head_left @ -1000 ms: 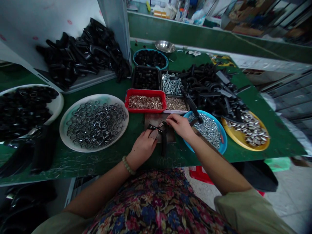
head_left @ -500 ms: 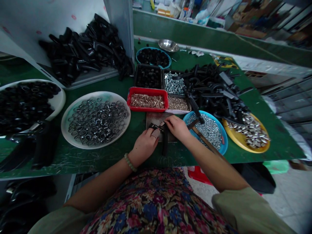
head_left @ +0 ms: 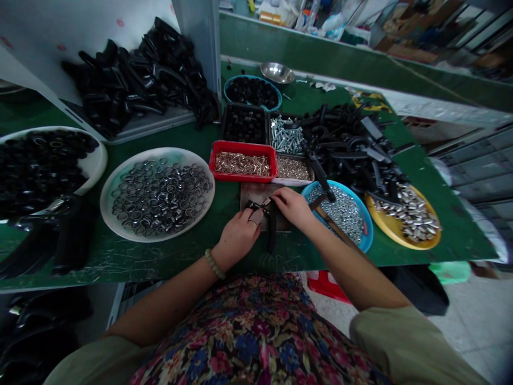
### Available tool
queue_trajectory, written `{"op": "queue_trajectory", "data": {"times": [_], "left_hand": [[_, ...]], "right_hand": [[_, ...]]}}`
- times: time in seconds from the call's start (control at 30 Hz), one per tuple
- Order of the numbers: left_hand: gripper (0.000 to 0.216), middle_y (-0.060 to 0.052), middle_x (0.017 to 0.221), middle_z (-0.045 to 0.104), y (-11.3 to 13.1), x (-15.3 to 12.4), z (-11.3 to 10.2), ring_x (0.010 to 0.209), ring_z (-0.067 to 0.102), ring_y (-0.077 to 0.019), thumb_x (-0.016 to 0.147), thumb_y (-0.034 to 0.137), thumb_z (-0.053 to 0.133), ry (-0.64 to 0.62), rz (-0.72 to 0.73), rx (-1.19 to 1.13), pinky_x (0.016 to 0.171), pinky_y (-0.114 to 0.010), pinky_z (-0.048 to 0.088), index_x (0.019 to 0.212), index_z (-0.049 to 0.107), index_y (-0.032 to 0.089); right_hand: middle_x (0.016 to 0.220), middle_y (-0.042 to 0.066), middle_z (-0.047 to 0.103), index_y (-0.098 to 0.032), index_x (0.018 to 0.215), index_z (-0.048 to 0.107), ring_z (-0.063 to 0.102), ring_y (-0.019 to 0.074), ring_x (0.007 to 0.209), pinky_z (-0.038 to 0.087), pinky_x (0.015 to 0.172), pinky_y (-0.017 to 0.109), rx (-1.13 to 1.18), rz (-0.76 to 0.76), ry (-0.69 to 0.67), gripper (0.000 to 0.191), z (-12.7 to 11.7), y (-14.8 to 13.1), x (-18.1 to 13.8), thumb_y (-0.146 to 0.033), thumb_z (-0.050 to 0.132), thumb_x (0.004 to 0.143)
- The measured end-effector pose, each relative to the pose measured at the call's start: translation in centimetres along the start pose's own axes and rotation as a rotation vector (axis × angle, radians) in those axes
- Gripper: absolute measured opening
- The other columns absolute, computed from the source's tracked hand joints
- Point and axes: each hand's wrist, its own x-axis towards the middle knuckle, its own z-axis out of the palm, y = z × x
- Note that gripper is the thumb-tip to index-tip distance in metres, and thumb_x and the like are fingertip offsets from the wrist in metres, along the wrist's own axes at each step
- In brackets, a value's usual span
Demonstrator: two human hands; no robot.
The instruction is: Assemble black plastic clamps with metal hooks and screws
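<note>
My left hand [head_left: 240, 239], with a ring on a finger and a bead bracelet at the wrist, is closed around a black tool handle [head_left: 271, 235] at the near middle of the bench. The curved grip of this handle points toward me. On its upper end shows a small shiny metal piece [head_left: 266, 201]. Thumb and fingers of my right hand [head_left: 292, 206] are pinched together right beside that metal piece; whatever is between the fingertips is too small to make out. Beneath both hands lies a flat metal plate [head_left: 247, 193].
A red tray [head_left: 243, 176] of copper-coloured pins stands behind the plate. To the left is a white dish [head_left: 105, 203] of metal rings. A hammer [head_left: 339, 227] lies across the blue basin [head_left: 369, 235] of small silver parts. Black handles [head_left: 348, 144] are heaped at right.
Both hands stay almost in place, still at the black handle. The view has shifted very slightly; nothing has visibly been picked up or let go.
</note>
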Motion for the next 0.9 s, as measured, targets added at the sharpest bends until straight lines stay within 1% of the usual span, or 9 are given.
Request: {"op": "queue_trajectory", "data": {"times": [0.17, 0.33, 0.5, 0.57, 0.63, 0.7, 0.8, 0.83, 0.9], "left_hand": [[0.035, -0.012, 0.111, 0.058, 0.0, -0.1, 0.2, 0.097, 0.057, -0.0235, 0.095, 0.025, 0.046, 0.005, -0.006, -0.006, 0.085, -0.037, 0.052, 0.128, 0.05, 0.013], [0.034, -0.012, 0.109, 0.059, 0.0, -0.1, 0.2, 0.095, 0.058, -0.0233, 0.095, 0.026, 0.046, -0.004, -0.019, -0.015, 0.085, -0.037, 0.052, 0.127, 0.051, 0.013], [0.035, -0.011, 0.108, 0.059, 0.0, -0.1, 0.1, 0.096, 0.058, -0.0235, 0.094, 0.025, 0.046, -0.013, -0.028, -0.017, 0.083, -0.036, 0.052, 0.127, 0.05, 0.014], [0.035, -0.011, 0.108, 0.059, -0.1, -0.1, 0.2, 0.096, 0.058, -0.0237, 0.095, 0.025, 0.046, -0.011, -0.024, -0.014, 0.083, -0.036, 0.052, 0.128, 0.05, 0.014], [0.036, -0.011, 0.109, 0.059, -0.1, -0.1, 0.3, 0.097, 0.058, -0.024, 0.095, 0.026, 0.046, -0.009, -0.021, -0.009, 0.083, -0.036, 0.052, 0.128, 0.05, 0.014], [0.037, -0.011, 0.11, 0.059, -0.1, -0.1, 0.4, 0.098, 0.058, -0.0241, 0.095, 0.026, 0.046, -0.006, -0.021, -0.001, 0.083, -0.036, 0.052, 0.129, 0.049, 0.013], [0.039, -0.012, 0.112, 0.059, -0.1, -0.2, 0.5, 0.097, 0.058, -0.0238, 0.095, 0.026, 0.046, -0.008, -0.019, 0.002, 0.083, -0.036, 0.052, 0.132, 0.048, 0.013], [0.039, -0.012, 0.112, 0.059, -0.1, -0.2, 0.5, 0.097, 0.058, -0.0235, 0.095, 0.026, 0.045, -0.008, -0.017, 0.0, 0.083, -0.036, 0.052, 0.132, 0.048, 0.013], [0.039, -0.012, 0.112, 0.059, -0.1, -0.2, 0.5, 0.096, 0.059, -0.023, 0.096, 0.027, 0.044, -0.002, -0.015, -0.004, 0.082, -0.035, 0.052, 0.132, 0.048, 0.014]], "right_hand": [[0.087, 0.004, 0.068, -0.02, 0.087, 0.063, 0.063, 0.0189, 0.084, 0.049, 0.078, 0.031, 0.056, 0.083, -0.01, 0.012, -0.3, 0.0, 0.4, -0.024, 0.053, 0.09], [0.09, 0.006, 0.066, -0.02, 0.09, 0.062, 0.062, 0.0198, 0.087, 0.049, 0.079, 0.031, -0.064, 0.019, -0.028, 0.014, -0.3, -0.2, 0.1, -0.023, 0.049, 0.093], [0.099, 0.014, 0.066, -0.015, 0.1, 0.064, 0.061, 0.0228, 0.089, 0.049, 0.079, 0.032, -0.342, -0.075, -0.162, 0.024, 0.3, -1.1, -0.5, -0.016, 0.041, 0.094], [0.105, 0.016, 0.065, -0.013, 0.107, 0.064, 0.062, 0.0235, 0.092, 0.05, 0.081, 0.033, -0.343, -0.074, -0.187, 0.028, 0.2, -1.5, -0.6, -0.015, 0.039, 0.095], [0.112, 0.016, 0.064, -0.014, 0.116, 0.061, 0.061, 0.0242, 0.102, 0.05, 0.088, 0.035, -0.278, -0.061, -0.154, 0.031, -0.6, -1.8, -1.0, -0.02, 0.038, 0.096], [0.121, 0.017, 0.061, -0.014, 0.125, 0.056, 0.057, 0.0263, 0.114, 0.048, 0.096, 0.04, -0.258, -0.012, -0.051, 0.036, -2.2, -1.6, -2.2, -0.028, 0.039, 0.097], [0.123, 0.021, 0.059, -0.012, 0.13, 0.054, 0.054, 0.0331, 0.117, 0.045, 0.097, 0.05, -0.446, 0.18, 0.089, 0.045, -5.3, -0.1, -6.0, -0.038, 0.043, 0.095], [0.118, 0.021, 0.061, -0.012, 0.127, 0.056, 0.055, 0.0349, 0.112, 0.046, 0.094, 0.052, -0.535, 0.253, 0.073, 0.045, -6.2, 0.6, -7.6, -0.041, 0.045, 0.094], [0.107, 0.02, 0.066, -0.015, 0.123, 0.058, 0.059, 0.036, 0.103, 0.047, 0.088, 0.054, -0.661, 0.337, -0.028, 0.042, -7.3, 2.1, -10.7, -0.041, 0.046, 0.093]]}}
